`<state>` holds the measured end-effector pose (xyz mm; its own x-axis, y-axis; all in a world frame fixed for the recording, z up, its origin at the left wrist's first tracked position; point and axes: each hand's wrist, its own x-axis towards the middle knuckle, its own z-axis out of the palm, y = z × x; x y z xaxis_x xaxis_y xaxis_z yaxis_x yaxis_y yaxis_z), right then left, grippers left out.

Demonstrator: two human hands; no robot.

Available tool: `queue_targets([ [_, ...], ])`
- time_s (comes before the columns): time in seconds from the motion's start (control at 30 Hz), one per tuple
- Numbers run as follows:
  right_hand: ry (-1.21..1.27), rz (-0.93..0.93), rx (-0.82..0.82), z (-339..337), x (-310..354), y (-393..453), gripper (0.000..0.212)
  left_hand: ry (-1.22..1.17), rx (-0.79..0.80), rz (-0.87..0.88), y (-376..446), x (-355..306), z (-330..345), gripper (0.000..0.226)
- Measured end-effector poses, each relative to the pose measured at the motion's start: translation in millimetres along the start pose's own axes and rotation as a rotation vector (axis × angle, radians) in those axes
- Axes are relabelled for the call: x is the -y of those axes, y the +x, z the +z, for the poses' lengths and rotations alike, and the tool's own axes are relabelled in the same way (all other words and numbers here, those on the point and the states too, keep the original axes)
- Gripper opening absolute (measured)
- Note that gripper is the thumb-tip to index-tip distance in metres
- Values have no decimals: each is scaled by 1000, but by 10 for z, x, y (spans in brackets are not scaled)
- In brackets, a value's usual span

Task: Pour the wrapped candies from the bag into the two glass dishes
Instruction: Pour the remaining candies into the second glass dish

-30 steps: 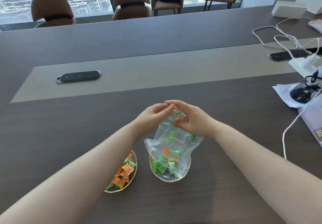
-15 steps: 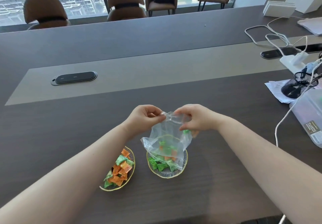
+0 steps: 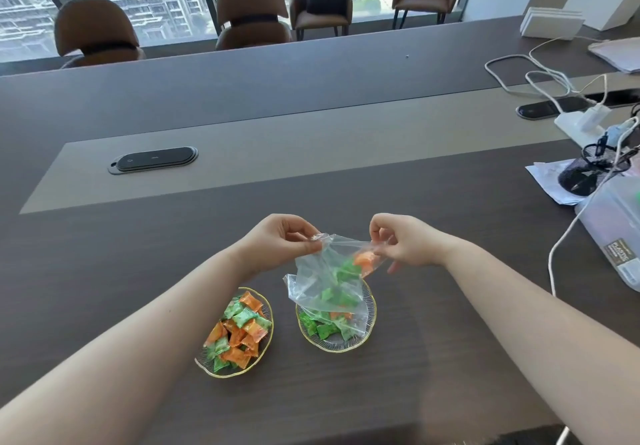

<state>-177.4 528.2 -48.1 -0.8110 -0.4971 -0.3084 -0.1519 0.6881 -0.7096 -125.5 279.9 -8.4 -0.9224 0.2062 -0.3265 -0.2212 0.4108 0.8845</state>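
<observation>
Both hands hold a clear plastic bag (image 3: 329, 282) above the right dish (image 3: 367, 332): the left hand (image 3: 277, 242) pinches one top corner, the right hand (image 3: 398, 242) pinches the other. A few green and orange candies (image 3: 360, 261) remain inside the bag, whose open lower end hangs into that dish over mostly green candies. The left dish (image 3: 268, 337), just beside it on the dark table (image 3: 138, 271), holds a heap of orange and green candies.

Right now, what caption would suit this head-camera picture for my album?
Two hands, left hand and right hand, hold a clear bag over the right glass dish, candies tumbling out.
</observation>
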Motion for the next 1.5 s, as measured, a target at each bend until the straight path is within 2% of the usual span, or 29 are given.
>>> queue_targets([
  [0.2,-8,-59,-82,-96,115,-60,10,18,-35,28,-37,-22,-87,22],
  [0.37,-10,-130,-166,-164,339,-148,7,16,-50,48,-83,-25,-117,11],
  [1.5,-42,-299,-231,-237,1074,-403,3,-43,-50,150,-469,-9,-532,20],
])
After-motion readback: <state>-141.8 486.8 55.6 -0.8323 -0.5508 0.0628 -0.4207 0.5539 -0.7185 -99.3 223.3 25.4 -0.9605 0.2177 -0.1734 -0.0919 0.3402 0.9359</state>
